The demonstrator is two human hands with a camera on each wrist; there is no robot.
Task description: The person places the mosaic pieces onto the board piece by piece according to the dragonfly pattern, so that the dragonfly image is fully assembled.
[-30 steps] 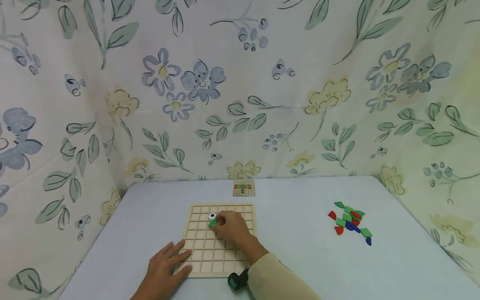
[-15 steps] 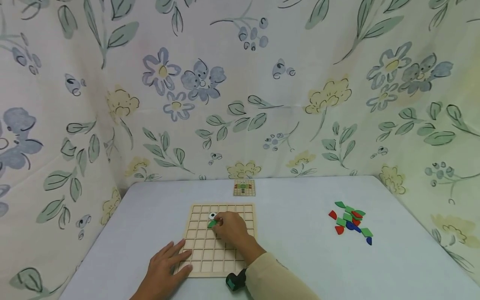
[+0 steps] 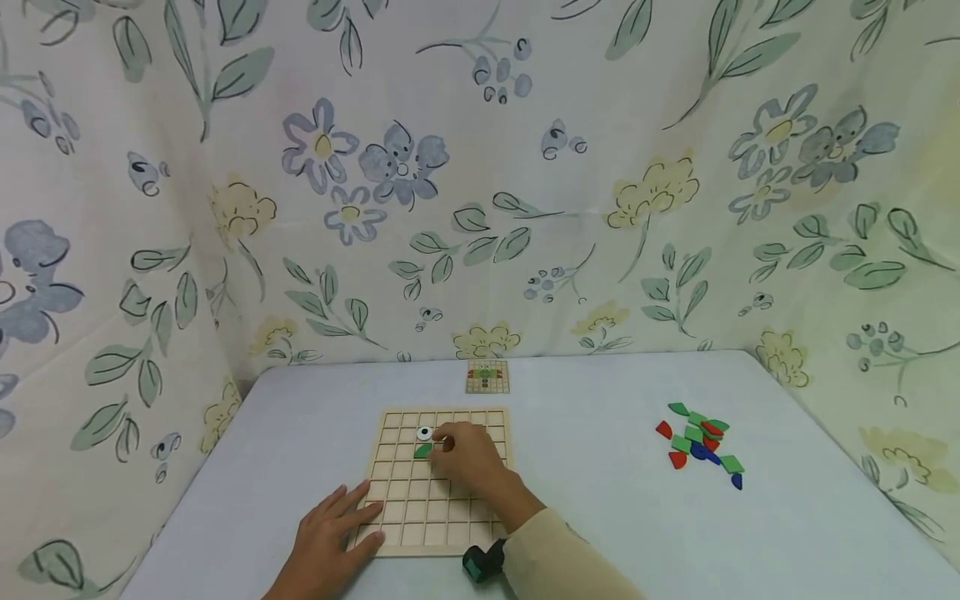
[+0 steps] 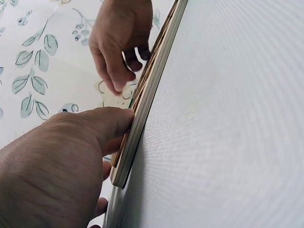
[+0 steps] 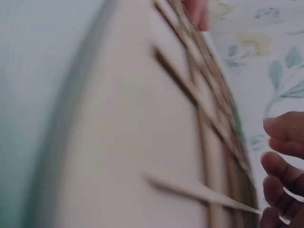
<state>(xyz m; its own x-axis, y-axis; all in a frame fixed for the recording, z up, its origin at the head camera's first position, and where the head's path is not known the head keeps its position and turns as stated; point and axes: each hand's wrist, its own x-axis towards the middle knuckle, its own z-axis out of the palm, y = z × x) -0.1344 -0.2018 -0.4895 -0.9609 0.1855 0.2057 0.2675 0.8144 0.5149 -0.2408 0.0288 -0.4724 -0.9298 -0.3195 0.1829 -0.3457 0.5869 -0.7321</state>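
Observation:
A wooden grid board (image 3: 405, 508) lies on the white table, with a white disc with a black dot (image 3: 424, 433) in a cell near its top. In the cell just below sits a green piece with a curved edge (image 3: 422, 451). My right hand (image 3: 471, 460) hovers over the board beside these pieces, its fingers loosely bent and nothing between them, as the right wrist view also shows at the fingers (image 5: 280, 166). My left hand (image 3: 330, 533) rests with spread fingers on the board's lower left edge; in the left wrist view its thumb (image 4: 118, 118) touches the board's rim.
Behind the board lies a small pattern card (image 3: 487, 377) with a coloured figure on a grid. Several loose green, red and blue pieces (image 3: 697, 439) lie scattered on the right of the table. A floral cloth (image 3: 480, 192) surrounds the table's back and sides.
The green piece, earlier tilted under my right fingertips, now sits flat in its cell. My right hand has let go of it and shifted slightly right. The left hand stays put.

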